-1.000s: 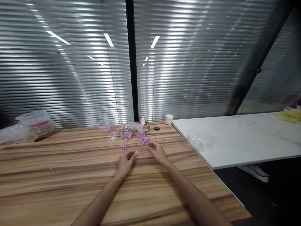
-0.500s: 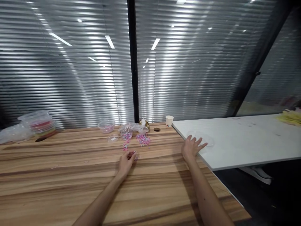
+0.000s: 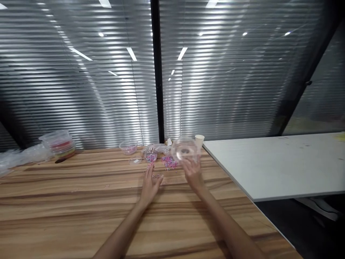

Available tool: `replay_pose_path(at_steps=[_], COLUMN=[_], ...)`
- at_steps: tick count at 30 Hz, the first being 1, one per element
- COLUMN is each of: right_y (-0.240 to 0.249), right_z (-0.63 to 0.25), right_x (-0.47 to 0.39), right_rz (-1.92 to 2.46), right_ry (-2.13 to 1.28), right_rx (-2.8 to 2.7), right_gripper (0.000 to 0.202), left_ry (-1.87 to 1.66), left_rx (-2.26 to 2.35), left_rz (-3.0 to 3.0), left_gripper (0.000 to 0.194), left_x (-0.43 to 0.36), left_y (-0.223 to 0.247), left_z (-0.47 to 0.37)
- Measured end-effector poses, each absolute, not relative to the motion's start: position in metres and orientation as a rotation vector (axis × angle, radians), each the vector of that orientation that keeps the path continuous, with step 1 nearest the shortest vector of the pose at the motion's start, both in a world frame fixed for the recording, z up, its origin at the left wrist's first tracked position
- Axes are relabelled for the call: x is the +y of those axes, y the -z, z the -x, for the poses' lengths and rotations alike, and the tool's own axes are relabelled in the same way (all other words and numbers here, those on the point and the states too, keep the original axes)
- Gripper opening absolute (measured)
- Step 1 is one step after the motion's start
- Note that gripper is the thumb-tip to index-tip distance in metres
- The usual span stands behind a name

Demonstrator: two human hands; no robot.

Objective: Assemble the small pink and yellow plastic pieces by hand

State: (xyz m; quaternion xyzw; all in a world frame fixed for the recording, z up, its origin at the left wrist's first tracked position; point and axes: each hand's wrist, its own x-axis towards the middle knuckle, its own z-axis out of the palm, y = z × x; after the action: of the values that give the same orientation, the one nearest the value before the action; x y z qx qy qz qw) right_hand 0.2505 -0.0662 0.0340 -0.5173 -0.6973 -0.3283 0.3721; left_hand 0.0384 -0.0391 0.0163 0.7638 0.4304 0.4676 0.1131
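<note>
At the far left of the frame, you have a crumpled clear plastic bag point(image 3: 28, 156) on the wooden table point(image 3: 81, 216). Just right of it stands a stack of clear tubs point(image 3: 59, 143) showing red and yellow tones, with a dark hole point(image 3: 59, 160) in the tabletop at its foot. Left of centre sits a clear bowl point(image 3: 128, 148) with pink bits inside, and below it to the right lies a clear lid point(image 3: 135, 160) bearing a white label. Next comes a clear bag point(image 3: 151, 154) with pink and blue bits showing at its front.

Your left hand point(image 3: 149, 187) is below that bag, near the middle of the frame, fingers extended and thumb spread away. A few small bits point(image 3: 155, 176) show between its thumb and forefinger; you cannot tell whether the hand touches them. To the right of the bag, a loose heap of pink and purple bits point(image 3: 169, 162) lies on the wood.

Just right of centre, your right hand point(image 3: 193, 176) grips a clear round container point(image 3: 184, 149), blurred, in front of a pale paper cup point(image 3: 199, 139). A white table point(image 3: 275, 165) fills the right side, with something yellow point(image 3: 341, 137) at its far edge.
</note>
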Motion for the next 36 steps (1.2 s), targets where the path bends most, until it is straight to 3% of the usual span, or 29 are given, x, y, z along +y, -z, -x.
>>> replay_pose_path(at_steps=[2, 4, 9, 11, 18, 25, 30, 33, 36], right_y=[-0.033, -0.031, -0.021, -0.019, -0.019, -0.011, -0.008, -0.006, -0.005], right_z=[-0.226, -0.211, -0.21, -0.212, -0.212, -0.212, -0.213, -0.214, -0.215], right_x=[-0.068, -0.071, -0.071, -0.069, -0.068, -0.067, -0.066, -0.066, -0.066], right_rz=[1.116, 0.996, 0.854, 0.888, 1.122, 1.221, 1.239, 1.249, 1.266], right_ry=[0.811, 0.765, 0.636, 0.601, 0.494, 0.373, 0.322, 0.307, 0.301], right_rx=[-1.906, -1.968, -2.116, -2.142, -2.078, -2.102, -2.101, -2.099, -2.106], right_gripper=[0.025, 0.022, 0.027, 0.034, 0.047, 0.045, 0.045, 0.045, 0.045], left_ry=[-1.473, -1.554, -1.54, -1.569, -1.906, -1.552, -1.457, -1.312, -0.889], left_rx=[1.205, 1.178, 1.085, 1.099, 1.746, 2.323, 2.461, 2.531, 2.389], left_rz=[-2.321, -2.431, -2.606, -2.576, -2.236, -2.034, -2.079, -2.226, -2.486], left_gripper=[0.073, 0.075, 0.016, 0.009, 0.017, 0.027, 0.053, 0.045, 0.045], left_x=[-0.043, -0.046, -0.048, -0.045, -0.01, 0.015, 0.016, 0.015, 0.017], left_y=[-0.022, -0.029, -0.039, -0.042, -0.057, -0.039, -0.032, -0.035, -0.037], left_z=[-0.038, -0.035, -0.028, -0.024, 0.033, 0.101, 0.106, 0.098, 0.092])
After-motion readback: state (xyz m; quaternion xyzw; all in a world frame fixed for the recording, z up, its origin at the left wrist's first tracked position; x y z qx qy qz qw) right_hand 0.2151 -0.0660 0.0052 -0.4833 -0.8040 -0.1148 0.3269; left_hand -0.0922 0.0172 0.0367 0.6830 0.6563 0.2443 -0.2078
